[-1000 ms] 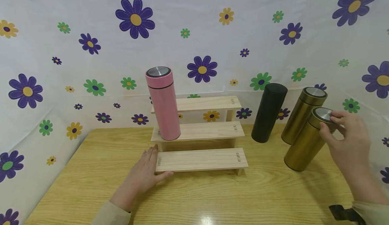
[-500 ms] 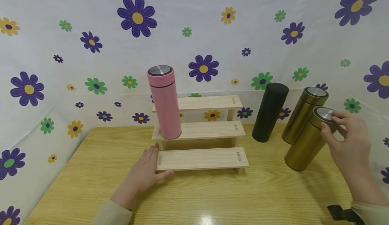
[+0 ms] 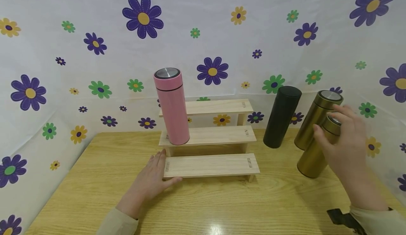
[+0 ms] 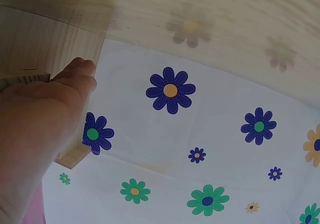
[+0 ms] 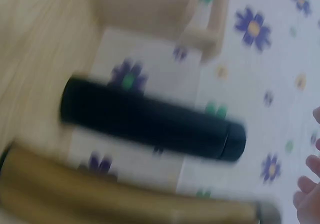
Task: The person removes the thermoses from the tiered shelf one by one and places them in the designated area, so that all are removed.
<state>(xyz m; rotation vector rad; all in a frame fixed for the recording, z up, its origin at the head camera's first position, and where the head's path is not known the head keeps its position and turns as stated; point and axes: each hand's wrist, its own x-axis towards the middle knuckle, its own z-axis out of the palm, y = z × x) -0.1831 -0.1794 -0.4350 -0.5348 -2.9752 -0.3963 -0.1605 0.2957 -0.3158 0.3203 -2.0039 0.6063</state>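
My left hand (image 3: 147, 182) rests against the left end of the lowest step of a three-tier wooden stand (image 3: 212, 166), its thumb along the front edge. In the left wrist view its fingers (image 4: 75, 79) lie against the wood. On the middle step, at the left, stands a pink thermos (image 3: 172, 111) with a silver-topped lid. Over the front gold thermos (image 3: 312, 161) is my right hand (image 3: 347, 150), fingers spread, hiding part of the lid. In the right wrist view, fingertips (image 5: 306, 184) show at the right edge, apart from that thermos; the picture is blurred.
A second gold thermos (image 3: 312, 120) stands behind the front one. Left of it is a black thermos (image 3: 281, 118), right of the stand. All are on a wooden table (image 3: 190, 206), with a flower-patterned cloth (image 3: 177, 48) behind and at both sides.
My right hand has let go of the front gold thermos's lid and shifted left, with its fingers spread wider. The left hand and the thermoses stay where they were.
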